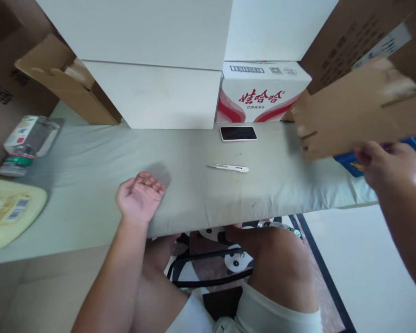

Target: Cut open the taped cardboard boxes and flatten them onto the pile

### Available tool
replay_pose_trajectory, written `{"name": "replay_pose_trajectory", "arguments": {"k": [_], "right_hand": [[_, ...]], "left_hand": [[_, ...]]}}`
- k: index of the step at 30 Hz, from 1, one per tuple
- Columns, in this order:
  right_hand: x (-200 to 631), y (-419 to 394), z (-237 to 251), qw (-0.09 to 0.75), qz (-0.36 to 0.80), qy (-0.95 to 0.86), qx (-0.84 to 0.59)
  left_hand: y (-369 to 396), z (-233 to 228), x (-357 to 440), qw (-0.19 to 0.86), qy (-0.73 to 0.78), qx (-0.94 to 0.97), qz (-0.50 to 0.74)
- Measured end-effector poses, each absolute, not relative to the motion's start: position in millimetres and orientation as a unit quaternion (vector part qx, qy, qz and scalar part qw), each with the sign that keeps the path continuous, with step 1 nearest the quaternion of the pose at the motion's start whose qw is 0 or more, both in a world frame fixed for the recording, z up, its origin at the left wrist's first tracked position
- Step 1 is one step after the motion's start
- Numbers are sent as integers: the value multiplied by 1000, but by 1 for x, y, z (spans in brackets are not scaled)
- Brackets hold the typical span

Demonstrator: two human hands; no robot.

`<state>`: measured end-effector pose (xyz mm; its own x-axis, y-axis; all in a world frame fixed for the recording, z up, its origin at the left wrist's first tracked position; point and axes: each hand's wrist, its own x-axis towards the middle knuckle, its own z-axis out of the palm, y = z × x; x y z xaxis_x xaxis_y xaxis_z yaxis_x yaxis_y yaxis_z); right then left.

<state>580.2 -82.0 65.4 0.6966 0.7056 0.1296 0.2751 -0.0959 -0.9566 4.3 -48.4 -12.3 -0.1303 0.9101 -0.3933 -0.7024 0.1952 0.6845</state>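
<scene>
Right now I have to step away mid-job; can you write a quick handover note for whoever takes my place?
Left hand: open, palm up, resting empty on the grey-green padded table.
Right hand: at the lower edge of the brown cardboard box flap; its grip is blurred.
White utility knife lies untouched mid-table, black phone behind it.
Done: nothing visibly cut.
Left: the knife is not yet picked up.

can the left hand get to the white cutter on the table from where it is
Probably yes. The left hand rests open, palm up, on the table, and the white cutter lies to its right with only bare cloth between them. The right hand is busy at the cardboard box.
</scene>
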Motion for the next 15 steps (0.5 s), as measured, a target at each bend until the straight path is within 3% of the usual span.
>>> {"name": "replay_pose_trajectory", "arguments": {"k": [2,6,11,15], "right_hand": [[572,-47,71,580,186,-323,-724],[505,-7,58,480,304,-378,-731],[354,26,28,351,386,-543,-658],[209,64,25,278,381,-687,-553]], "left_hand": [[-44,-14,4,650,413,118,627],[-42,-15,-3,645,392,94,649],[-48,-11,-22,626,348,126,687],[-53,-8,-40,575,364,164,714]]}}
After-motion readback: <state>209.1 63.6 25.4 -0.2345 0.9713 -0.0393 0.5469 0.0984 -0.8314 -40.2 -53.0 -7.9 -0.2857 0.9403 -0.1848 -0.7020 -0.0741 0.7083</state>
